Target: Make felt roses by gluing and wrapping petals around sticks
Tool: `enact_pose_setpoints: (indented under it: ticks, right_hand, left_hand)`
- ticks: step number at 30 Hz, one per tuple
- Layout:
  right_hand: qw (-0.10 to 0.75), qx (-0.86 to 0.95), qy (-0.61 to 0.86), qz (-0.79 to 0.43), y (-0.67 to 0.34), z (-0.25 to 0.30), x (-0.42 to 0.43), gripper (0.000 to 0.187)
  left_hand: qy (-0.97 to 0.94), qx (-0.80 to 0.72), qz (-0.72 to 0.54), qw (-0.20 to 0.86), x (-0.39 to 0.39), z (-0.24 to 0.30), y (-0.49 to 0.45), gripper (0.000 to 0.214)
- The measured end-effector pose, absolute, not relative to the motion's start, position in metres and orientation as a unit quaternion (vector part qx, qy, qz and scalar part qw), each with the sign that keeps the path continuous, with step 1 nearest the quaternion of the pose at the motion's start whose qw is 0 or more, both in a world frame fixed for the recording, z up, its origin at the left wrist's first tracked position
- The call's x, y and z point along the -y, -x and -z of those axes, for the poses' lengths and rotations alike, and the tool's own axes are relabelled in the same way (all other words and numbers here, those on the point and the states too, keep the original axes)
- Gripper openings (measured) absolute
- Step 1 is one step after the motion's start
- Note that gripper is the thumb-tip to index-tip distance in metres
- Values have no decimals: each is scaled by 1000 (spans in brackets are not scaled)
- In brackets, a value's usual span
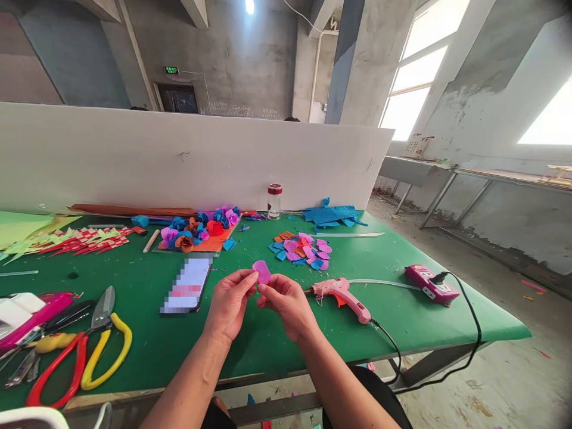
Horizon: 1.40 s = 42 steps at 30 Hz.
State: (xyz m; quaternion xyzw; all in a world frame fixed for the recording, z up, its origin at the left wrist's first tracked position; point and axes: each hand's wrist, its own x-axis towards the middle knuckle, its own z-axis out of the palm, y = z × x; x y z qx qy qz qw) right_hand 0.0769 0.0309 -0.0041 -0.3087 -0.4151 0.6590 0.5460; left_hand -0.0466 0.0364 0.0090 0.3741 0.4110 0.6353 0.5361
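Green tabletop [257, 351] spreads between its front edge [263, 378] and the two hands. Left hand [229, 301] and right hand [286, 304] pinch one purple petal [261, 271], its long axis seemingly pointing away and leaning left. One phone [192, 286] lies left, one glue gun [333, 289] right; beyond stands one jar [274, 207].

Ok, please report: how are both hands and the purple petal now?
Left hand: fingers pinching purple petal. Right hand: fingers at its lower edge. Pink glue gun lying close beside right hand.
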Motion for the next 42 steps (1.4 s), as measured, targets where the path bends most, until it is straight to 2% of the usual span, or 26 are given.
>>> enact_pose_setpoints:
  ticks: [7, 26, 35, 42]
  right_hand:
    - [545, 385, 307, -679, -75, 5, -31, 36]
    - [564, 361, 294, -683, -70, 5, -30, 30]
    - [599, 286, 262, -700, -69, 5, -33, 36]
    - [601, 274, 247, -709, -69, 4, -32, 38]
  left_hand:
    - [-371, -418, -641, 525, -37, -8, 46, 25]
    - [-347, -414, -641, 546, -35, -6, 43, 25]
    - [-360, -383, -609, 594, -37, -3, 47, 27]
    - [-377, -407, -608, 569, -39, 1, 47, 27]
